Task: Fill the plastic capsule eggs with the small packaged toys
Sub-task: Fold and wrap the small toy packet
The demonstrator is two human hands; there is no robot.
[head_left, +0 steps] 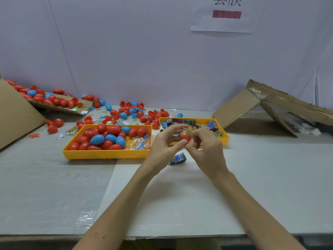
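Two hands meet above the near edge of the right yellow plastic tray (226, 139). The left hand (165, 141) and right hand (203, 147) both pinch a red plastic egg half (185, 137) with a small clear-wrapped toy (186, 131) poking out on top. Nearer, a blue packaged toy (178, 158) lies on the white table (180, 195). The left yellow plastic tray (104, 154) holds closed red and blue eggs (97, 139).

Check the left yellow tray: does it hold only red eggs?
No, several blue eggs lie among the red eggs in that tray.

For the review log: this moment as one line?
filling | left hand holds red egg half | right hand pinches packaged toy in it
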